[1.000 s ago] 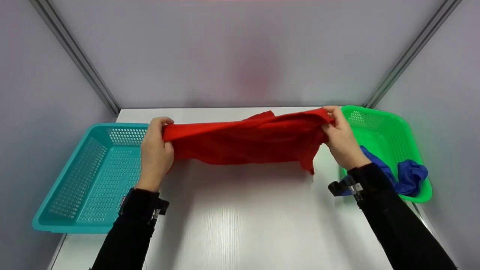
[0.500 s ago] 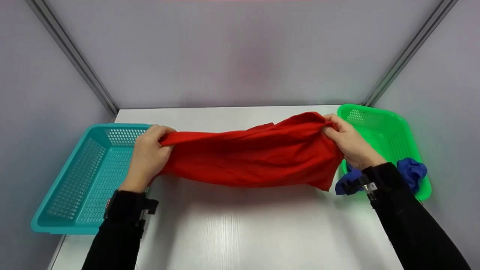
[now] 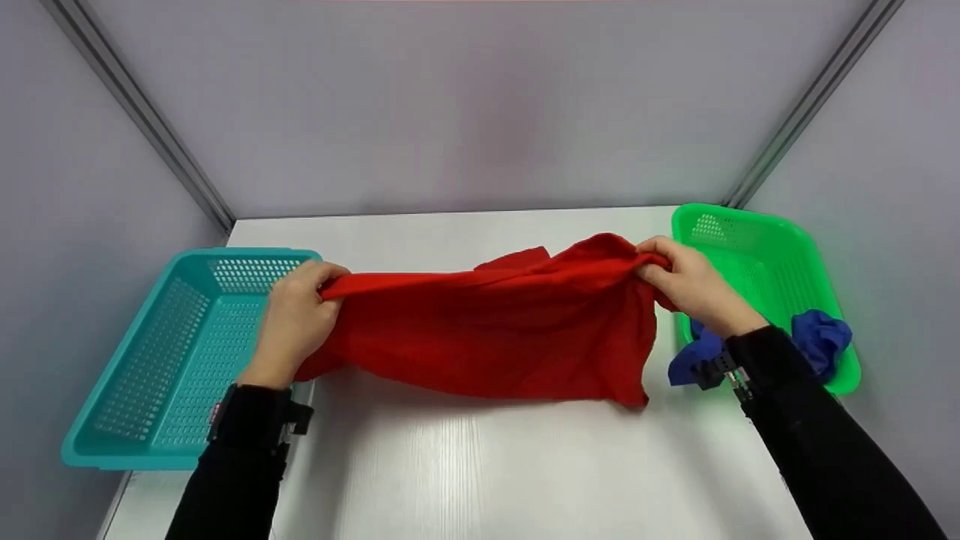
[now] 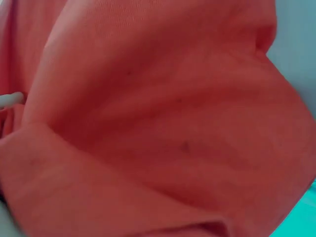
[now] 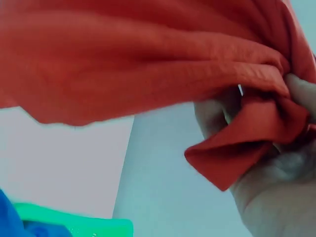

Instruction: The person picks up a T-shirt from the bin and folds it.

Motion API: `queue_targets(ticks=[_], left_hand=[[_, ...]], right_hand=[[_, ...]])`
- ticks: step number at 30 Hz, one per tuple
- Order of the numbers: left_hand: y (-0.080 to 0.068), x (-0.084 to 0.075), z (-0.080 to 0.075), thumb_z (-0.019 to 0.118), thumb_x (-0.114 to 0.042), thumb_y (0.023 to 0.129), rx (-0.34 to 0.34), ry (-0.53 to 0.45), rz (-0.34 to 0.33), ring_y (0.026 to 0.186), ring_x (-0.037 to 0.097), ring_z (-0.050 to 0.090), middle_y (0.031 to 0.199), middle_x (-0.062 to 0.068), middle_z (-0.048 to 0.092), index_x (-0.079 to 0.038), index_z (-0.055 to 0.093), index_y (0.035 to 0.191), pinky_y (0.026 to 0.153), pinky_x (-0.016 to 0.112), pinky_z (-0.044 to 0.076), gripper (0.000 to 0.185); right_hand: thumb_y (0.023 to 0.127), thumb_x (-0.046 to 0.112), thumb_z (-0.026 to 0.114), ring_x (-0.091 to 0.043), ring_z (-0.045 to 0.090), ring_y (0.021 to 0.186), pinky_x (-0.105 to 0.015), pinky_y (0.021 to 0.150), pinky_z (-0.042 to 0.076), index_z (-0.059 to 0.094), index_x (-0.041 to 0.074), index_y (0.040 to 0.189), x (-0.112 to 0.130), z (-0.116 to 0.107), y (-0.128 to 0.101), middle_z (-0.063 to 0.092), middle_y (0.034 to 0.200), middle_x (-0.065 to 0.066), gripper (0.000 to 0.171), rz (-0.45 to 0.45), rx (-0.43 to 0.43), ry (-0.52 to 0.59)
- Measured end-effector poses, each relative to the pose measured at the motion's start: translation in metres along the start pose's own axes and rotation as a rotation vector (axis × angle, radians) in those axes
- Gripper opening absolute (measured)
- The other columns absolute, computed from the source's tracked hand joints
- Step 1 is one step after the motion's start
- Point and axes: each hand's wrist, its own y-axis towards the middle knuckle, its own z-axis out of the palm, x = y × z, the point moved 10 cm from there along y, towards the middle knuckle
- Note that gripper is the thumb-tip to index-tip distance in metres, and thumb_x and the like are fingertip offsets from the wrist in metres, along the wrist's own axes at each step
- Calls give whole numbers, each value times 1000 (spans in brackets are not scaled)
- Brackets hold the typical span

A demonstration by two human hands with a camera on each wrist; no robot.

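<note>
A red cloth [image 3: 487,337] hangs stretched between both hands over the white table, its lower edge drooping toward the front. At its left end the left hand [image 3: 296,319] grips a bunched upper edge, overlapping the teal basket's rim in the head view. The right hand [image 3: 694,285] pinches the upper right corner between thumb and fingers, close by the green basket. In the right wrist view, a folded flap of the cloth [image 5: 232,143] sticks out below the right hand [image 5: 291,163]. The cloth [image 4: 173,123] fills most of the left wrist view and hides nearly all of the left hand.
A teal basket [image 3: 120,360] stands on the left of the white table [image 3: 525,472]. On the right is a green basket [image 3: 814,262] with a blue cloth [image 3: 821,337] in it, partly hanging over its near left rim. Grey panels [image 3: 487,105] enclose the table.
The red cloth has come lower and nearer, with more of it hanging down. Both hands moved a little down and apart, then stayed nearly in place while the cloth's lower edge dropped further.
</note>
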Motion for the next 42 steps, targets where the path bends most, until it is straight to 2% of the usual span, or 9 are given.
queue_targets(ticks=[5, 11, 15, 18, 23, 27, 31, 37, 42], left_hand=[[-2, 7, 2, 60, 8, 93, 8, 35, -16, 94, 34, 62, 104, 16, 66, -2, 72, 112, 86, 52, 56, 24], [-6, 10, -5, 55, 12, 90, -56, 78, -17, 94, 33, 61, 107, 15, 62, -3, 70, 114, 83, 51, 55, 32], [-10, 11, -4, 54, 12, 91, -28, 45, -5, 94, 33, 61, 106, 15, 63, -2, 70, 113, 83, 51, 56, 31], [-18, 17, 11, 54, 11, 91, 128, -9, 3, 95, 33, 62, 106, 14, 67, -3, 71, 113, 84, 51, 57, 31], [-50, 32, 61, 59, 7, 91, 541, -34, -21, 91, 26, 61, 97, 5, 69, -11, 74, 107, 82, 45, 55, 29], [-89, 42, 110, 66, -3, 93, 842, -29, -58, 80, 19, 54, 75, -4, 57, -17, 72, 89, 71, 36, 46, 15], [-121, 56, 146, 72, -11, 92, 996, 9, -132, 82, 20, 52, 73, -3, 51, -17, 71, 84, 71, 38, 42, 10], [-134, 71, 165, 75, -14, 89, 880, 131, -101, 109, 28, 48, 108, 4, 54, -7, 77, 111, 92, 50, 46, 23], [-138, 73, 167, 75, -9, 89, 780, 206, -94, 142, 52, 30, 148, 22, 39, -9, 73, 119, 108, 75, 30, 30]], right_hand=[[106, 26, 54, -19, 49, 73, -26, 60, 42, 60, 11, 128, 6, -3, 3, 63, 104, -10, 27, -36, -98, -110], [104, 18, 58, -24, 54, 75, -24, 63, 46, 66, 10, 124, 24, -9, 1, 69, 100, -12, 23, -161, -255, -234], [104, 13, 59, -23, 55, 72, -24, 61, 47, 67, 11, 122, 22, -2, 1, 69, 99, -12, 20, -189, -165, -202], [103, 12, 60, -22, 57, 77, -26, 64, 51, 68, 15, 119, 5, 15, -2, 68, 100, -8, 19, -155, 61, -185], [99, 8, 64, -18, 60, 83, -28, 70, 53, 70, 21, 109, -34, 60, -18, 68, 95, 0, 18, -147, 395, -315], [94, 5, 67, -13, 58, 83, -27, 73, 50, 71, 18, 105, -64, 96, -29, 67, 93, 3, 17, -202, 538, -437], [91, 2, 69, -12, 58, 81, -29, 73, 50, 70, 12, 103, -88, 127, -34, 69, 93, 0, 15, -237, 589, -534], [84, 3, 72, -20, 51, 84, -33, 74, 46, 68, 11, 92, -111, 148, -37, 56, 92, 0, 13, -330, 489, -657], [80, 7, 78, -40, 50, 123, -52, 102, 47, 60, 4, 112, -120, 153, -41, 51, 130, -16, 37, -366, 387, -583]])
